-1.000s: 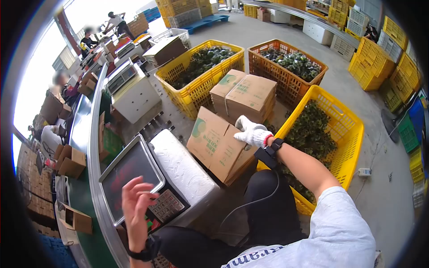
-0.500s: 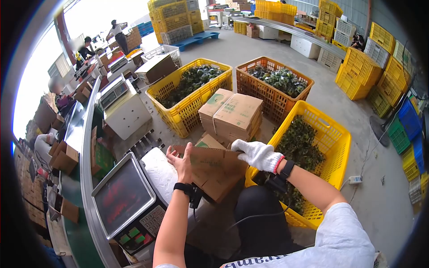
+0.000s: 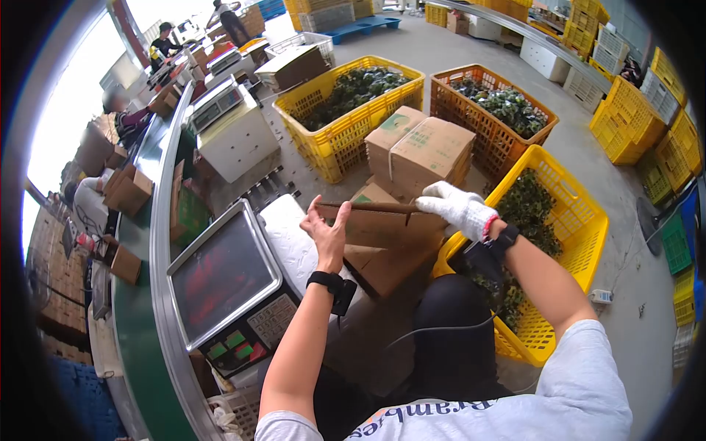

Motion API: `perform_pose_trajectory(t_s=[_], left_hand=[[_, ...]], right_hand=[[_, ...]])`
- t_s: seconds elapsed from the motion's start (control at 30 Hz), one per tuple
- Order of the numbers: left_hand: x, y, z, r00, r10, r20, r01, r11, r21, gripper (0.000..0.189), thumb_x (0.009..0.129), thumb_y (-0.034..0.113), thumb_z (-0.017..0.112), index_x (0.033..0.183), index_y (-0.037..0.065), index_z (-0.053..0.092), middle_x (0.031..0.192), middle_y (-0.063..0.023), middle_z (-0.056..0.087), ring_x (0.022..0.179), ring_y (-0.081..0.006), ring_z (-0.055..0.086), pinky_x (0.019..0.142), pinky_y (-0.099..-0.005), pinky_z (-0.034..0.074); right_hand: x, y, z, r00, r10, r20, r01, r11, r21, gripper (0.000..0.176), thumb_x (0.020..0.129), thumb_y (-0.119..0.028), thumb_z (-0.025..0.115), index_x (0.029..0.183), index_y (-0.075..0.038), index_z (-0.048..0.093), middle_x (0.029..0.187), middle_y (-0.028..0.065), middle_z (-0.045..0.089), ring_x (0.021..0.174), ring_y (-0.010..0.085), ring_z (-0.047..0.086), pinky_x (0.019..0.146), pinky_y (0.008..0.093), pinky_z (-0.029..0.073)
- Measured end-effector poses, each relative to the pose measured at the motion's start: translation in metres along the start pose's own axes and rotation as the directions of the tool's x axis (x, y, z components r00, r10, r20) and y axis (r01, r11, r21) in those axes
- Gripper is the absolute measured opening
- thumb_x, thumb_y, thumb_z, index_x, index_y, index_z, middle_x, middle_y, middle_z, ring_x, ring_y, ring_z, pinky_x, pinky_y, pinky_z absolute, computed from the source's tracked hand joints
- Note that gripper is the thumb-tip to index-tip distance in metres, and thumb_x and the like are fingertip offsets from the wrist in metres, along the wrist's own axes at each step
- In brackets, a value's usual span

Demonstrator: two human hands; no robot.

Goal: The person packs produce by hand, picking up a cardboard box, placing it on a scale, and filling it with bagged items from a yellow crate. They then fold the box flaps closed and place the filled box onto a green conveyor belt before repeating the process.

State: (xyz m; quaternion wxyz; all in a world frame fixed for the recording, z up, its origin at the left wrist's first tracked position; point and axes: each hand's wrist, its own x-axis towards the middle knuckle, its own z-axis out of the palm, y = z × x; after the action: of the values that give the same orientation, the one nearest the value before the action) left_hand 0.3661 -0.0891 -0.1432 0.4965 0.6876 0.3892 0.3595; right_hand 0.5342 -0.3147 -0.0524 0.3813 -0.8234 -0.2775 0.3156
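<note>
A brown cardboard box, partly unfolded, is held between my two hands in front of my knees. My bare left hand grips its left upper edge, thumb on the near side and fingers bent over the rim. On the right, my right hand in a white knitted glove pinches the upper right corner. The box's lower panels hang in shadow beside a white foam block. Just behind it stands a strapped stack of flattened cardboard boxes.
A weighing scale stands at my left beside a green conveyor. A yellow crate of dark green leafy produce is at my right; another yellow crate and an orange crate stand behind. Several people work along the conveyor.
My view has turned, so the surroundings appear shifted right and upward. The box has tilted and its upper edge now shows more. Both hands keep hold of it.
</note>
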Motion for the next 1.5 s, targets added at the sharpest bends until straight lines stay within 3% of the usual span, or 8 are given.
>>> perform_pose_trajectory(t_s=[0.3,0.4,0.47,0.6,0.93,1.1,1.3,1.5], left_hand=[[-0.037,0.024,-0.001,0.891,0.252,0.377,-0.321,0.937,0.134,0.097,0.079,0.045,0.084,0.155,0.011,0.035,0.122,-0.0146,0.041,0.113,-0.0280,0.046,0.103,-0.0391,0.042],[-0.039,0.026,-0.012,0.888,0.225,0.401,-0.312,0.935,0.166,0.099,0.078,0.049,0.084,0.154,0.011,0.034,0.121,-0.0136,0.043,0.110,-0.0269,0.048,0.100,-0.0388,0.044],[-0.038,0.024,-0.018,0.881,0.218,0.421,-0.316,0.932,0.179,0.096,0.077,0.054,0.084,0.150,0.011,0.039,0.114,-0.0110,0.046,0.102,-0.0251,0.051,0.093,-0.0390,0.048],[-0.031,0.020,-0.023,0.909,0.175,0.379,-0.283,0.925,0.253,0.095,0.075,0.059,0.083,0.149,0.015,0.042,0.105,-0.0081,0.047,0.094,-0.0234,0.052,0.086,-0.0392,0.050],[-0.004,0.046,-0.050,0.592,0.266,0.761,-0.785,0.405,0.469,0.052,0.078,0.055,0.078,0.115,0.018,0.076,0.102,-0.0059,0.056,0.107,-0.0269,0.053,0.089,-0.0435,0.041],[0.021,0.043,-0.038,0.462,0.113,0.879,-0.811,0.455,0.368,0.047,0.084,0.052,0.074,0.108,0.012,0.079,0.091,-0.0071,0.061,0.099,-0.0257,0.058,0.087,-0.0417,0.042],[0.031,0.050,-0.036,0.531,0.018,0.847,-0.716,0.545,0.437,0.040,0.090,0.041,0.071,0.103,0.005,0.078,0.108,-0.0114,0.073,0.100,-0.0330,0.068,0.089,-0.0430,0.052],[0.024,0.046,-0.040,0.523,0.104,0.846,-0.801,0.399,0.446,0.043,0.089,0.051,0.070,0.104,0.011,0.074,0.107,-0.0032,0.072,0.105,-0.0262,0.065,0.086,-0.0401,0.042]], right_hand=[[0.034,-0.014,0.031,0.911,-0.407,-0.059,0.361,0.861,-0.359,0.039,0.102,-0.045,0.052,0.114,-0.009,0.065,0.108,0.0157,0.070,0.102,0.0359,0.066,0.088,0.0410,0.051],[0.040,-0.002,0.038,0.955,-0.291,-0.054,0.264,0.921,-0.288,0.041,0.102,-0.045,0.055,0.116,-0.008,0.065,0.110,0.0134,0.071,0.107,0.0298,0.066,0.091,0.0392,0.050],[0.039,0.008,0.039,0.948,-0.314,0.050,0.305,0.943,0.132,0.046,0.101,-0.045,0.060,0.123,-0.005,0.063,0.120,0.0104,0.069,0.116,0.0221,0.062,0.098,0.0374,0.047],[0.006,0.019,0.002,0.842,-0.376,0.386,0.274,0.916,0.294,0.083,0.090,-0.035,0.075,0.156,-0.006,0.033,0.157,0.0167,0.039,0.141,0.0252,0.043,0.118,0.0372,0.033],[0.029,0.029,0.048,0.891,-0.441,-0.106,0.429,0.895,-0.119,0.052,0.079,-0.023,0.082,0.126,-0.010,0.063,0.115,0.0159,0.072,0.109,0.0327,0.068,0.095,0.0381,0.052],[0.046,0.040,0.040,0.645,-0.733,0.214,0.694,0.445,-0.566,0.045,0.093,-0.019,0.064,0.138,-0.026,0.061,0.131,0.0121,0.063,0.108,0.0370,0.066,0.093,0.0423,0.054],[0.052,0.036,0.028,0.671,-0.571,0.472,0.741,0.544,-0.395,0.058,0.100,-0.060,0.044,0.146,-0.027,0.055,0.158,0.0206,0.037,0.133,0.0432,0.048,0.110,0.0467,0.043],[0.026,0.024,0.034,0.784,-0.509,0.355,0.620,0.674,-0.402,0.076,0.091,-0.077,0.045,0.147,-0.025,0.056,0.158,0.0204,0.038,0.138,0.0428,0.045,0.114,0.0471,0.039]])
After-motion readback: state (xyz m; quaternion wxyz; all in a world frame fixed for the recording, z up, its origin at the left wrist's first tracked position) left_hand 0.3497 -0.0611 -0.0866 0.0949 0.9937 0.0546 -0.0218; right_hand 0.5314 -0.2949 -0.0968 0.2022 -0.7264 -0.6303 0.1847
